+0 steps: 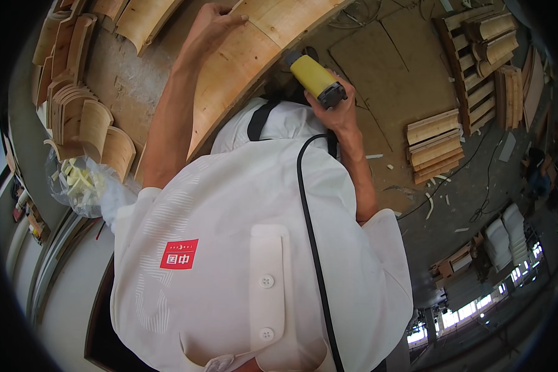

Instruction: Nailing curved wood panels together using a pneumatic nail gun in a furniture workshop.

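A long, curved wooden panel [229,71] stretches in front of me, with a seam across its upper part. At its far left edge is my left hand [214,23], closed on the edge with a digit lying over the face; the other fingers are partly hidden. My right hand [339,105] is closed around a yellow hand-held power tool [313,74] with a black end cap, beside the panel's right edge. The tool's working end is dark and partly hidden, so its exact kind cannot be told. A black cord or hose [313,248] runs down over my white shirt.
Curved wooden pieces [74,115] stand stacked at the left, above a clear plastic bag [84,183] of pale scraps. At right lie a stack of wooden pieces [435,146] and a slatted pallet [471,80] with more pieces. Cables and scraps litter the floor.
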Demonstrator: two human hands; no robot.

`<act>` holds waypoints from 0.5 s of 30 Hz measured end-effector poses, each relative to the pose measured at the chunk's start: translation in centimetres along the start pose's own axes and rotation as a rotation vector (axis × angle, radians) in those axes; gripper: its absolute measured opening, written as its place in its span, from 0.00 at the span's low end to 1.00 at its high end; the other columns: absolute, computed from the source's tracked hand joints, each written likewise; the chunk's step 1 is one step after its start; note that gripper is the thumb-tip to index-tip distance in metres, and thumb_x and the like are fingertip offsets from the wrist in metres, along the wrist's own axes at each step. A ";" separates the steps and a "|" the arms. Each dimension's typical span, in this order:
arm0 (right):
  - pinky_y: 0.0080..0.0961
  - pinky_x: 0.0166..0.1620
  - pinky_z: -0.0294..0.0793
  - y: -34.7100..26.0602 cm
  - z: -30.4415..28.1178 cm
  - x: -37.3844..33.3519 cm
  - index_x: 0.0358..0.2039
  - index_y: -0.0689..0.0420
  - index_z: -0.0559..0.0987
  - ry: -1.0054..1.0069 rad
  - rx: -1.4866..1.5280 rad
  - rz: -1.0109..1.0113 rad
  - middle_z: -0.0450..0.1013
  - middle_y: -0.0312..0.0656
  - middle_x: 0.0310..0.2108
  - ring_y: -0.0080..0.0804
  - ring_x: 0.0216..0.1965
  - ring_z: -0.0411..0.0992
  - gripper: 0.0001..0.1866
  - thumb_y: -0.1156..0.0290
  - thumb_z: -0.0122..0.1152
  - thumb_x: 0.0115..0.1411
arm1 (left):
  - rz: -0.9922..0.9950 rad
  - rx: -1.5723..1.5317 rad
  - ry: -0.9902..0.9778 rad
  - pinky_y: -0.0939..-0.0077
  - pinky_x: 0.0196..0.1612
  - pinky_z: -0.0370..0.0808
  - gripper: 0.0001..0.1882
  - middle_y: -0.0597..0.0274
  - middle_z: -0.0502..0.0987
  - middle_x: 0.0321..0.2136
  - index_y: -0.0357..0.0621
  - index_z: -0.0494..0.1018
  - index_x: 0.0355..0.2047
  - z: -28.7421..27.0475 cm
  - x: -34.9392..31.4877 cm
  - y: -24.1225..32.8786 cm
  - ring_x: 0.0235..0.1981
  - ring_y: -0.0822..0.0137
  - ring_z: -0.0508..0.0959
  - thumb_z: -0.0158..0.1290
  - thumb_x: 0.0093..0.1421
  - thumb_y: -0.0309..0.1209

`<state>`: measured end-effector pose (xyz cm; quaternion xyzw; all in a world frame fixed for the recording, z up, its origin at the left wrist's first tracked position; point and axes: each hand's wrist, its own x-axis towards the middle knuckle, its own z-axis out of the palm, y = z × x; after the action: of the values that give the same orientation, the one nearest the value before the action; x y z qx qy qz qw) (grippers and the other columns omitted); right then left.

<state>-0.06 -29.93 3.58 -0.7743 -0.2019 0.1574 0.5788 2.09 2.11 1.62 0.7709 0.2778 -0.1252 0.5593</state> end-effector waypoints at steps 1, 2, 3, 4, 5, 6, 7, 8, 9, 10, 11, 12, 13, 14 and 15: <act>0.26 0.39 0.73 -0.2 0.0 0.1 0.36 0.63 0.79 -0.006 0.003 0.010 0.77 0.43 0.31 0.32 0.31 0.75 0.15 0.77 0.69 0.46 | -0.005 0.001 0.004 0.76 0.36 0.73 0.22 0.54 0.80 0.30 0.25 0.77 0.39 0.0 0.0 0.0 0.30 0.70 0.78 0.62 0.52 0.34; 0.26 0.39 0.73 -0.3 -0.1 0.1 0.36 0.63 0.79 -0.011 0.005 0.020 0.76 0.43 0.31 0.32 0.31 0.75 0.15 0.77 0.69 0.46 | -0.005 0.001 0.004 0.76 0.36 0.73 0.22 0.54 0.80 0.30 0.25 0.77 0.39 0.0 0.0 0.0 0.30 0.70 0.78 0.62 0.52 0.34; 0.26 0.39 0.73 -0.3 -0.1 0.1 0.36 0.63 0.79 -0.011 0.005 0.020 0.76 0.43 0.31 0.32 0.31 0.75 0.15 0.77 0.69 0.46 | 0.000 0.001 -0.006 0.76 0.35 0.73 0.22 0.54 0.80 0.30 0.25 0.77 0.39 0.0 0.0 0.0 0.30 0.70 0.78 0.62 0.52 0.35; 0.27 0.40 0.73 -0.2 -0.1 0.2 0.36 0.63 0.79 -0.007 -0.014 -0.005 0.76 0.43 0.31 0.34 0.32 0.75 0.15 0.77 0.69 0.46 | 0.005 0.001 -0.016 0.76 0.35 0.73 0.22 0.54 0.80 0.30 0.24 0.77 0.39 0.0 0.0 0.0 0.29 0.69 0.78 0.62 0.52 0.35; 0.27 0.41 0.73 -0.2 -0.2 0.3 0.36 0.63 0.79 -0.004 -0.033 -0.030 0.76 0.43 0.32 0.35 0.33 0.75 0.14 0.78 0.68 0.46 | 0.005 0.001 -0.017 0.76 0.35 0.73 0.22 0.54 0.80 0.30 0.24 0.77 0.39 0.0 0.0 0.1 0.29 0.69 0.78 0.62 0.52 0.35; 0.27 0.41 0.73 0.0 -0.2 0.3 0.36 0.63 0.79 -0.003 -0.033 -0.030 0.76 0.43 0.32 0.35 0.33 0.75 0.14 0.78 0.68 0.46 | 0.000 -0.001 -0.006 0.76 0.35 0.73 0.22 0.54 0.80 0.30 0.24 0.77 0.39 0.1 0.0 0.1 0.29 0.69 0.78 0.62 0.52 0.34; 0.28 0.41 0.73 0.0 -0.2 0.5 0.36 0.63 0.79 0.002 -0.073 -0.067 0.76 0.43 0.32 0.37 0.33 0.74 0.15 0.78 0.68 0.45 | -0.006 -0.004 0.006 0.76 0.35 0.73 0.22 0.53 0.80 0.30 0.24 0.77 0.39 0.1 -0.1 0.2 0.29 0.69 0.78 0.63 0.52 0.34; 0.28 0.42 0.73 0.0 -0.2 0.5 0.36 0.63 0.79 0.007 -0.113 -0.104 0.76 0.44 0.32 0.38 0.34 0.74 0.15 0.78 0.68 0.45 | -0.007 -0.004 0.007 0.76 0.35 0.73 0.22 0.53 0.80 0.30 0.24 0.77 0.39 0.2 -0.1 0.2 0.29 0.69 0.78 0.63 0.52 0.34; 0.28 0.42 0.73 0.0 -0.2 0.5 0.36 0.63 0.79 0.006 -0.112 -0.103 0.76 0.44 0.32 0.38 0.34 0.74 0.15 0.78 0.68 0.45 | -0.006 -0.011 0.015 0.75 0.35 0.73 0.22 0.53 0.80 0.30 0.24 0.77 0.39 0.2 -0.2 0.2 0.29 0.69 0.78 0.63 0.52 0.34; 0.28 0.42 0.73 -0.6 -0.2 0.5 0.37 0.63 0.79 0.005 -0.090 -0.075 0.76 0.44 0.32 0.38 0.34 0.74 0.16 0.78 0.68 0.45 | -0.005 -0.018 0.023 0.75 0.35 0.73 0.22 0.53 0.80 0.30 0.24 0.77 0.39 0.2 -0.2 0.2 0.29 0.69 0.78 0.63 0.52 0.34; 0.29 0.42 0.73 -0.9 -0.2 0.6 0.37 0.63 0.78 0.004 -0.068 -0.047 0.76 0.44 0.32 0.38 0.33 0.75 0.16 0.78 0.68 0.44 | -0.006 -0.019 0.024 0.75 0.35 0.73 0.22 0.53 0.80 0.30 0.24 0.77 0.39 0.2 -0.1 0.1 0.29 0.69 0.78 0.63 0.52 0.34; 0.29 0.42 0.73 -0.8 -0.2 0.5 0.37 0.63 0.78 0.003 -0.068 -0.047 0.76 0.44 0.32 0.38 0.33 0.75 0.16 0.78 0.68 0.44 | -0.004 -0.022 0.019 0.75 0.35 0.73 0.22 0.53 0.80 0.30 0.24 0.77 0.39 0.1 0.0 0.0 0.29 0.69 0.78 0.63 0.52 0.34; 0.28 0.41 0.73 -0.6 -0.2 0.4 0.37 0.63 0.78 -0.010 -0.077 -0.048 0.76 0.44 0.32 0.38 0.33 0.75 0.17 0.77 0.68 0.44 | -0.002 -0.025 0.013 0.75 0.35 0.73 0.22 0.53 0.80 0.30 0.24 0.77 0.39 0.1 0.0 0.1 0.29 0.68 0.78 0.63 0.52 0.34; 0.28 0.41 0.74 -0.5 -0.2 0.4 0.37 0.63 0.78 -0.022 -0.087 -0.048 0.76 0.45 0.32 0.38 0.33 0.75 0.17 0.77 0.68 0.44 | -0.003 -0.025 0.013 0.75 0.35 0.73 0.22 0.53 0.80 0.30 0.24 0.77 0.39 0.2 0.0 0.1 0.29 0.68 0.78 0.63 0.52 0.34; 0.28 0.41 0.74 -0.5 -0.2 0.3 0.37 0.63 0.78 -0.023 -0.086 -0.048 0.76 0.45 0.32 0.38 0.33 0.75 0.17 0.77 0.68 0.44 | -0.017 -0.024 0.012 0.75 0.35 0.74 0.22 0.53 0.80 0.30 0.24 0.77 0.39 0.2 0.0 0.2 0.29 0.68 0.79 0.63 0.52 0.34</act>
<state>0.27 -29.82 4.10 -0.7916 -0.2336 0.1432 0.5461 2.19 1.86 1.71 0.7624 0.2894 -0.1218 0.5658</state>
